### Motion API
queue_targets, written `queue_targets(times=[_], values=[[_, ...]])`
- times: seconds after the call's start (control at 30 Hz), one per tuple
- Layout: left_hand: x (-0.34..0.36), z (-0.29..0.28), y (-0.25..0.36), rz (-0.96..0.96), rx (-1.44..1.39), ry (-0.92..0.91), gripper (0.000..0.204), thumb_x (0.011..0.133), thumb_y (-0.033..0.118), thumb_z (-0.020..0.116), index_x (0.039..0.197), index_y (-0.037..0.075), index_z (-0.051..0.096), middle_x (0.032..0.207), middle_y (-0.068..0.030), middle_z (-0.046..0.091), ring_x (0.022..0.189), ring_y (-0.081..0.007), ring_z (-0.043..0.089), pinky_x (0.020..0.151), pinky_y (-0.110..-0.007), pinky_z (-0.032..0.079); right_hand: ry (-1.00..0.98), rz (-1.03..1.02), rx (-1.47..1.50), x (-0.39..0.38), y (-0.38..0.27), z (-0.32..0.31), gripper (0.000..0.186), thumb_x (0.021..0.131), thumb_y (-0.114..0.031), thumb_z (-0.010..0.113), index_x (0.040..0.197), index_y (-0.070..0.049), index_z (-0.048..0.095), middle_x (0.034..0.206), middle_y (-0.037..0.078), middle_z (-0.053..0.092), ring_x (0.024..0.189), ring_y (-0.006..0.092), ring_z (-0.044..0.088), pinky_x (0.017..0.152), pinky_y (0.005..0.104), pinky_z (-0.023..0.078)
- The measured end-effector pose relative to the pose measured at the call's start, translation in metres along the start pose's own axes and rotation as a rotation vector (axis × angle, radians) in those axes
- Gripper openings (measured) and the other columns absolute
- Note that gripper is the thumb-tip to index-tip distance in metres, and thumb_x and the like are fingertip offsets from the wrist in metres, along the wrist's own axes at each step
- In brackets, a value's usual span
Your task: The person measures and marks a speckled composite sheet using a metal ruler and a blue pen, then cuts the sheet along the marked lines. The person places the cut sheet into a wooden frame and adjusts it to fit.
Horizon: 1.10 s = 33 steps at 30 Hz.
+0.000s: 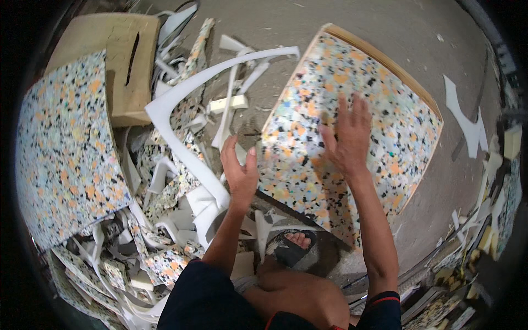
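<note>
A square, speckled foam sheet [401, 148] in orange, black and pale colours lies on a wooden board [406, 77] at the centre right. My right hand [347, 132] is on or just over the sheet's middle, palm down, fingers stretched out and slightly blurred. My left hand [238, 170] hangs just beside the sheet's left edge, fingers apart and curved, holding nothing I can see. Beyond it lies a long curved white foam strip [187, 154], among white and speckled offcuts.
At the left lie another speckled sheet [69, 148] and a slotted wooden panel [135, 82] over heaped foam scraps [170, 258]. White offcuts [466, 118] and a scrap pile [487, 236] line the right. My sandalled foot [297, 247] is below the board on the grey floor [280, 22].
</note>
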<state>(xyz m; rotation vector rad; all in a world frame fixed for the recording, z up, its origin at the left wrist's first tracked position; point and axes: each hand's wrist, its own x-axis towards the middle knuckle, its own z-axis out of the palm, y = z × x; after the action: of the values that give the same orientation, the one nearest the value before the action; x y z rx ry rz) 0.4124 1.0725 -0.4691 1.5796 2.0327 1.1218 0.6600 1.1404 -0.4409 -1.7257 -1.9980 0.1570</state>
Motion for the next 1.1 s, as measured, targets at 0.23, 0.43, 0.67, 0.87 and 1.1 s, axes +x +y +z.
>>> queue_targets(times=[0.23, 0.43, 0.67, 0.87, 1.1], values=[[-0.006, -0.039, -0.031, -0.396, 0.002, -0.428, 0.041, 0.096, 0.039, 0.066, 0.115, 0.003, 0.067, 0.082, -0.0232, 0.070, 0.079, -0.0442, 0.069, 0.070, -0.048, 0.053, -0.104, 0.040, -0.195, 0.064, -0.029, 0.097, 0.074, 0.094, -0.056, 0.056, 0.154, -0.015, 0.042, 0.164, 0.025, 0.026, 0.150, 0.0519, 0.019, 0.112, 0.0771, 0.013], [0.018, -0.030, -0.067, -0.303, 0.087, -0.589, 0.039, 0.094, 0.037, 0.070, 0.089, -0.001, 0.062, 0.075, -0.0264, 0.063, 0.071, -0.0448, 0.065, 0.065, -0.048, 0.050, -0.094, -0.047, -0.327, 0.073, -0.018, 0.125, 0.069, 0.094, -0.056, 0.054, 0.155, -0.025, 0.044, 0.164, 0.020, 0.027, 0.151, 0.0502, 0.019, 0.107, 0.0837, 0.012], [0.036, -0.035, -0.087, -0.341, -0.043, -0.725, 0.043, 0.095, 0.042, 0.066, 0.088, 0.000, 0.058, 0.071, -0.0257, 0.063, 0.074, -0.0481, 0.064, 0.068, -0.054, 0.050, -0.222, -0.428, -0.122, 0.112, -0.053, 0.124, 0.037, 0.093, -0.027, 0.065, 0.129, -0.018, 0.065, 0.149, 0.013, 0.048, 0.143, 0.0413, 0.039, 0.113, 0.0752, 0.022], [0.042, -0.027, -0.093, -0.302, -0.018, -0.591, 0.039, 0.097, 0.038, 0.064, 0.096, 0.000, 0.058, 0.071, -0.0254, 0.064, 0.073, -0.0475, 0.065, 0.071, -0.056, 0.049, -0.338, -0.449, -0.178, 0.125, -0.053, 0.126, 0.023, 0.088, -0.025, 0.075, 0.107, -0.014, 0.072, 0.123, 0.005, 0.063, 0.132, 0.0259, 0.053, 0.116, 0.0674, 0.030], [0.055, -0.015, -0.084, -0.244, 0.091, -0.662, 0.034, 0.100, 0.034, 0.060, 0.088, 0.003, 0.055, 0.068, -0.0229, 0.062, 0.068, -0.0463, 0.063, 0.064, -0.055, 0.047, -0.280, -0.190, -0.094, 0.129, -0.042, 0.145, 0.061, 0.081, -0.029, 0.083, 0.131, -0.008, 0.055, 0.137, 0.014, 0.054, 0.136, 0.0339, 0.048, 0.118, 0.0631, 0.029]])
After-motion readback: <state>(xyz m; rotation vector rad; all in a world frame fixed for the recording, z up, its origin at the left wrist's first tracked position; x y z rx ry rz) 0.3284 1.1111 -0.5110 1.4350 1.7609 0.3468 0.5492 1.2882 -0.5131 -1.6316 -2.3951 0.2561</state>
